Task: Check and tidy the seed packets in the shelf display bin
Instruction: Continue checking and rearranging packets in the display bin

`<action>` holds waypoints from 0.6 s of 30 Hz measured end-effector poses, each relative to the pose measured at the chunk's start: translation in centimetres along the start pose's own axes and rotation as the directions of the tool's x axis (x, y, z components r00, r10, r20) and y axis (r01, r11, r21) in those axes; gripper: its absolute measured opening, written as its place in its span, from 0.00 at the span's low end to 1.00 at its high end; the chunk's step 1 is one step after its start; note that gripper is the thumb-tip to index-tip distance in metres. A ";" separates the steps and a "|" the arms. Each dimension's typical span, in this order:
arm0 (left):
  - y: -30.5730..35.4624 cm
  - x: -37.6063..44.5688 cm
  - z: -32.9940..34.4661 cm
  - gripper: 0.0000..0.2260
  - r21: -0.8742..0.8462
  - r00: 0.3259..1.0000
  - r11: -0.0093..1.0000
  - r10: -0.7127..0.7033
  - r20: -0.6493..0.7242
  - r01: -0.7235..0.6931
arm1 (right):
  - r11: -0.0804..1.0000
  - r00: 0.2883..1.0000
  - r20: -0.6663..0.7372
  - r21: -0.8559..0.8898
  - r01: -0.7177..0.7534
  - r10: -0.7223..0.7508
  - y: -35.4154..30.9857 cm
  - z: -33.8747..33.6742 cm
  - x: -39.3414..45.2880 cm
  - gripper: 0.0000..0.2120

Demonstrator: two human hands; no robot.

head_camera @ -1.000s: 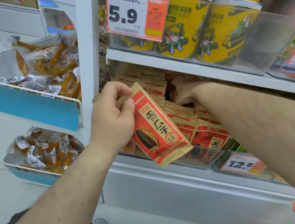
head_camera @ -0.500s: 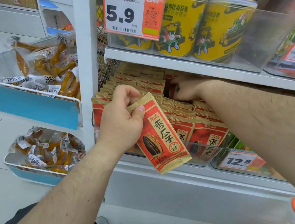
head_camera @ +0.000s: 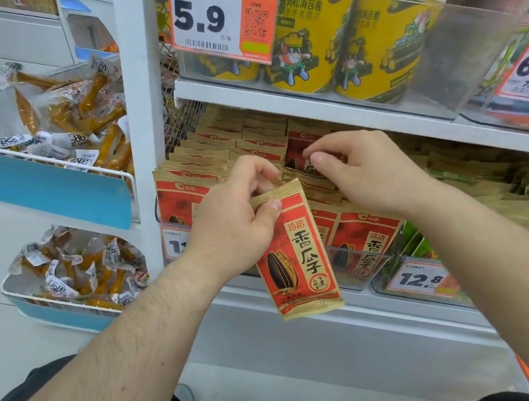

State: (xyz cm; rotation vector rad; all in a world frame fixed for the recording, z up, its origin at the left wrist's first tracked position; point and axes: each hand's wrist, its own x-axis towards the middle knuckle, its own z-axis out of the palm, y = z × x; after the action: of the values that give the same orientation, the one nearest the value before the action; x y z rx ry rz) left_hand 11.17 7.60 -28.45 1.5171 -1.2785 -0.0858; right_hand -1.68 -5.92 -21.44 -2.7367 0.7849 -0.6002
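1. Hands first: the left hand (head_camera: 236, 223) pinches one loose seed packet (head_camera: 296, 256) by its top seal, thumb over the front and fingers curled behind, so the packet hangs in front of the display bin (head_camera: 357, 264), clear of the rows.
2. A second ago the right hand (head_camera: 363, 171) was reaching deep among the rear packets under the shelf above; now it has come forward to just above the bin's right-hand row, fingers loosely curled. Whether it has hold of a packet edge I cannot tell.
3. My reading: the check at the back is finished, and the held packet is about to be slotted back, probably into a gap the right hand is making.
4. The bin holds upright red-and-tan packet rows (head_camera: 206, 174) standing front to back, one row at its left and one at its right, the fronts leaning against the clear wall.
5. Left of the bin, wire baskets (head_camera: 51, 159) hold wrapped orange snacks; above it yellow canisters (head_camera: 312, 34) stand behind a price tag (head_camera: 220, 15); to its right lie green packets (head_camera: 522, 198).
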 end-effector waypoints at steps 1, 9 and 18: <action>0.2 0.0 0.1 0.13 0.004 1.000 1.000 0.007 0.020 -0.007 | 0.997 0.996 -0.088 0.072 0.039 -0.033 -0.6 0.2 -1.2 0.10; 1.3 -0.5 1.5 0.14 -0.005 0.994 0.999 0.042 0.099 -0.042 | 0.887 0.971 -0.004 0.408 -0.215 0.237 -1.5 2.6 -5.8 0.09; 2.0 -1.0 1.3 0.03 -0.467 0.919 0.793 -0.321 0.227 0.392 | 0.621 0.943 -0.054 0.765 -0.173 0.329 -0.5 2.3 -8.5 0.12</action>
State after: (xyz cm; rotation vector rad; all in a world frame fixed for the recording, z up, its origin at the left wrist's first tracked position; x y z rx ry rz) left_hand 8.57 7.80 -28.04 1.2806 -0.9500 -0.7337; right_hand -6.97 -0.56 -26.05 -1.7760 0.7214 -0.8889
